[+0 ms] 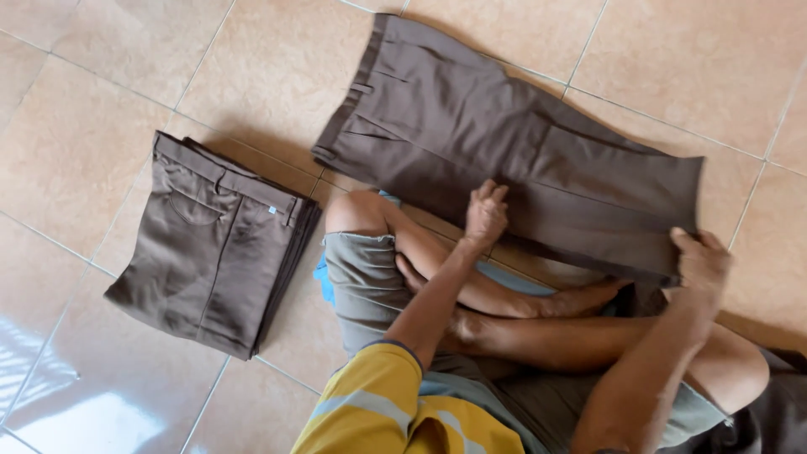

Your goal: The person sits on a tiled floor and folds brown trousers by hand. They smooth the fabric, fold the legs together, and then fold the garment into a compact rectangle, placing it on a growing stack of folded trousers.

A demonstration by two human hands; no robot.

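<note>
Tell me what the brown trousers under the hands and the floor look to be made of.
Trousers: likely a woven cloth with a matte finish; it creases softly and lies flat, and the left hand presses it while the right hand grips the hem. The folded stack looks like the same cloth. Floor: probably glazed ceramic tile, given the grout lines and glossy reflections.

Soft daylight, glare on floor tiles [59,403] (lower left), sharp focus

Brown trousers [504,160], legs stacked, flat on tiled floor
</note>
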